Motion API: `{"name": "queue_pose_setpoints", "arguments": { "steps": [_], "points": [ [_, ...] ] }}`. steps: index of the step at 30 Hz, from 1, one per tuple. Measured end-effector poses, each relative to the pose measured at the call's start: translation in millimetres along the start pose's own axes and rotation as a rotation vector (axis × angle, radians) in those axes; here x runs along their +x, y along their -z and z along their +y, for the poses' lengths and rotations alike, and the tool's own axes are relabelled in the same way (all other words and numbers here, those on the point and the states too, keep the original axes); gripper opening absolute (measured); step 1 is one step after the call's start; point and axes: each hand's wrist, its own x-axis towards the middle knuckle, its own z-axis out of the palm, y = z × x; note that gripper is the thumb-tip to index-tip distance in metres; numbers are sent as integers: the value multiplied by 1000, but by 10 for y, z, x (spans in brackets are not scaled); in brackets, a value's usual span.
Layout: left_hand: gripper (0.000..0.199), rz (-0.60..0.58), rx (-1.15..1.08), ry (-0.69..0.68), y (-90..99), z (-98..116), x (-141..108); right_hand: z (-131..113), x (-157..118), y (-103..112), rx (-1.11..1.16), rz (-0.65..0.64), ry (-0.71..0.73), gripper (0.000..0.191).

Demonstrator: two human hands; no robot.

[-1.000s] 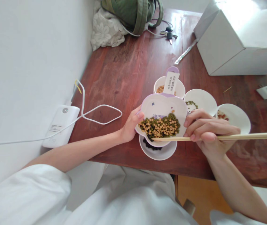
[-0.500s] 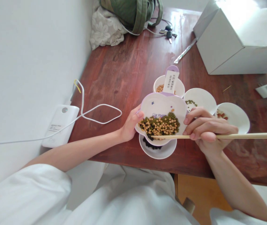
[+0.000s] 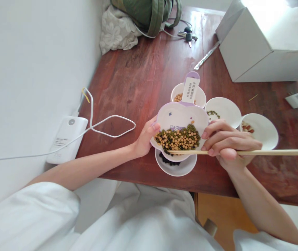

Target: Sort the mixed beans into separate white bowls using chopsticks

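My left hand [image 3: 146,136] grips the left rim of a purple-edged, scalloped bowl [image 3: 180,113] with a labelled handle. Mixed beans [image 3: 181,139], green, yellow and black, lie heaped in its near half. Chopsticks [image 3: 276,152] are held level in my right hand [image 3: 234,143], their tips among the beans at the bowl's near edge. That hand's fingertips are close to the bowl's right rim. Partly beneath the bowl is a small white dish [image 3: 182,170] of black beans [image 3: 168,160]. Behind the handle stands a white bowl [image 3: 201,91] with yellow beans [image 3: 178,98].
To the right, one white bowl [image 3: 228,108] contains green beans and another [image 3: 267,130] contains nuts. A white box [image 3: 248,48] stands at the back right. Keys [image 3: 188,36] and a green bag [image 3: 143,15] lie farther back. At left are a power bank [image 3: 69,139] and its white cable [image 3: 114,116].
My right hand and the chopsticks have shifted slightly left, the tips moving a little along the bowl's near edge. My left hand keeps its hold on the bowl.
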Motion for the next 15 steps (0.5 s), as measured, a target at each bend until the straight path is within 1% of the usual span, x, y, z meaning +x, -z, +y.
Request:
{"name": "queue_pose_setpoints", "arguments": {
  "steps": [5, 11, 15],
  "points": [
    [56, 23, 16, 9, -11, 14, -5, 23, -22, 16, -18, -20, -36, 45],
    [57, -1, 66, 1, -15, 37, 4, 36, -22, 20, -5, 2, -74, 47],
    [60, -3, 73, 0, -15, 38, 7, 35, -1, 40, 1, -9, -73, 49]
  ]
}}
